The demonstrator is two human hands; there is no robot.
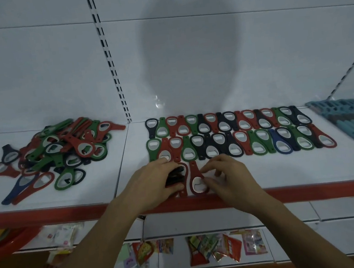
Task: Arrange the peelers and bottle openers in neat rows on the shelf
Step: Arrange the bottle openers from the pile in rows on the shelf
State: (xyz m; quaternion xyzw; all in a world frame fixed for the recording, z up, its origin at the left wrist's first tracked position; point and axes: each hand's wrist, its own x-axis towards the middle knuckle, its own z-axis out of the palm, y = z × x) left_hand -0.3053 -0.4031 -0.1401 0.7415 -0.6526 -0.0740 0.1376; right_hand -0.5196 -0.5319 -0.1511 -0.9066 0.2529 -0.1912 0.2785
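Two neat rows of red, green, black and blue bottle openers [238, 134] lie across the white shelf [286, 170]. In front of them, near the shelf's red front edge, a third row begins with a red opener [195, 180]. My right hand [227, 176] pinches that red opener at its right side. My left hand [155, 182] grips a small stack of black openers [175, 177] just left of it, over another red opener [183, 191]. A loose pile of openers [63, 151] sits on the left part of the shelf.
Blue slotted items [351, 120] are stacked at the shelf's far right. A slotted upright [110, 60] divides the back wall. Below hang lower shelves with colourful packets [217, 248] and a red basin [9, 241] at left.
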